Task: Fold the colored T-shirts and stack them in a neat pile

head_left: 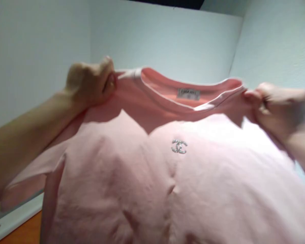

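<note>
A: What takes up most of the view, and how is it oriented?

B: A pink T-shirt (pixel 167 189). It hangs front-side toward the camera, held up by its two shoulder seams in front of pale walls (pixel 167 37). With both shoulders gripped at about the same height, the fabric falls under its own weight, so the body hangs fairly flat, with creases near the middle.

A: What lies beneath it?

B: At the lower left, a white edge and an orange-brown surface, possibly a counter (pixel 22 234). The lower part of the shirt runs out of the picture, so whether the hem rests on that surface cannot be determined.

A: State of the left hand?

B: The left hand (pixel 91 83) is closed into a fist on the left shoulder of the shirt. Its fingers (pixel 109 81) are pressed together, bunching cloth just beside the collar.

A: And the right hand?

B: The right hand (pixel 277 105) is blurred. It appears to be clenched on the opposite shoulder, fingers curled on the fabric. The two hands are well apart, which keeps the collar (pixel 185 101) stretched open between them.

A: Smaller details?

B: A grey label (pixel 188 94) shows inside the back of the neck, visible because the front of the collar sags lower. A small silver logo (pixel 179 146) sits on the chest, below the collar.
</note>
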